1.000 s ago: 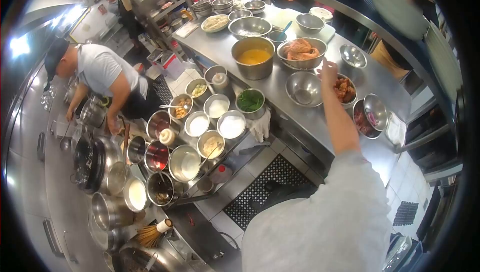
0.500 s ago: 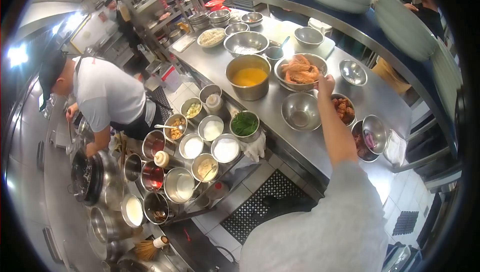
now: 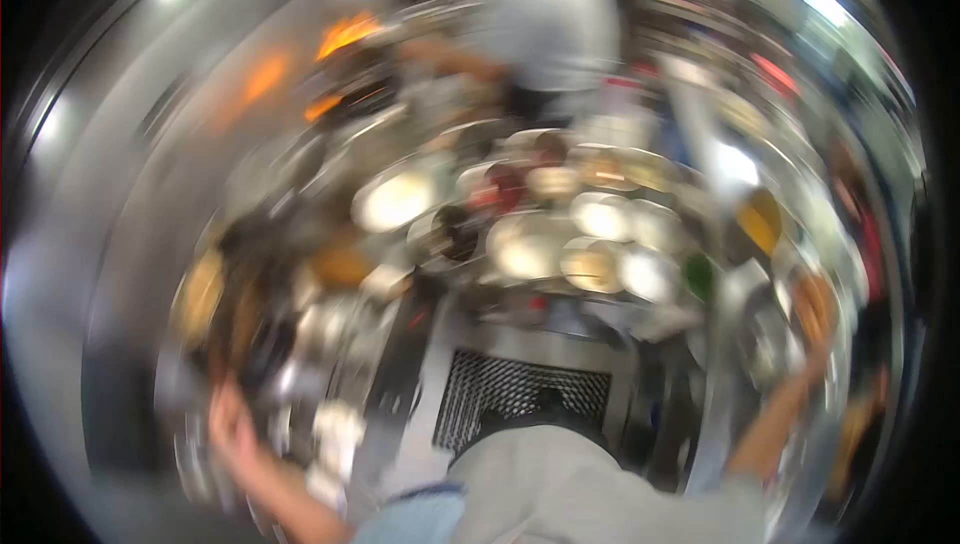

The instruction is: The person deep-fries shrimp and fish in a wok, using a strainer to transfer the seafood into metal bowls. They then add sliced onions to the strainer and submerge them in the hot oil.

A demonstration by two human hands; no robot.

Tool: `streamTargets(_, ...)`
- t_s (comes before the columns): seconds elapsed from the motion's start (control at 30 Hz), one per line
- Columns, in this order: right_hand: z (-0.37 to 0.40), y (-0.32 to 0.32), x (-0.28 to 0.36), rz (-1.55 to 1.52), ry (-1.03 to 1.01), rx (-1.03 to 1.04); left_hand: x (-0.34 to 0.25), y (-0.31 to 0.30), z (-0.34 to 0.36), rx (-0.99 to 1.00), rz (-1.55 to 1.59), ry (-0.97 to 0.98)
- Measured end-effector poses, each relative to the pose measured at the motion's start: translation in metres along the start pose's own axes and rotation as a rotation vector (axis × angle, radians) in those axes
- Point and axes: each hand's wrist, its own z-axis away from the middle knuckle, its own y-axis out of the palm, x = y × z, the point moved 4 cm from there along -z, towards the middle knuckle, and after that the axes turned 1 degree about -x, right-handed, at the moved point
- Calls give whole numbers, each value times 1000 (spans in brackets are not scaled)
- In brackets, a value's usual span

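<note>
Motion smears the whole view. On the right, my right hand (image 3: 817, 352) is stretched out over the steel counter, at the near side of a bowl's orange-brown food pieces (image 3: 813, 304). Its fingers are too blurred to show whether they grip the rim. Low on the left, my left hand (image 3: 232, 424) reaches over the stove side, close to a dark, long-shaped thing (image 3: 243, 329). Whether that hand holds anything is lost in the blur. A pot's yellow contents (image 3: 762, 222) show just beyond the bowl.
Several steel containers stand in the middle, among them one with white contents (image 3: 525, 256) and one with green contents (image 3: 698, 276). Orange flames (image 3: 347, 34) burn at the upper left. A co-worker in white (image 3: 550, 19) stands beyond. A black perforated mat (image 3: 520, 394) lies on the floor.
My view has swung left toward the stove side, shifting the counter to the right edge. My left hand has come into view, and flames now show. The right arm still extends to the bowl.
</note>
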Motion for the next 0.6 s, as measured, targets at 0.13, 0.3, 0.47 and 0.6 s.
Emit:
streamTargets(0.13, -8, 72, 17, -68, -99, 456, -1, -1, 17, 3, 98, -66)
streamTargets(0.3, -11, 87, 33, -176, -119, 726, 0, -8, 23, 89, 67, -96)
streamTargets(0.47, -25, 65, -7, -374, 1, 930, 1, -22, 44, 74, 137, -86)
streamTargets(0.6, -12, 62, -42, -343, 307, 541, 9, -30, 36, -30, 12, 3)
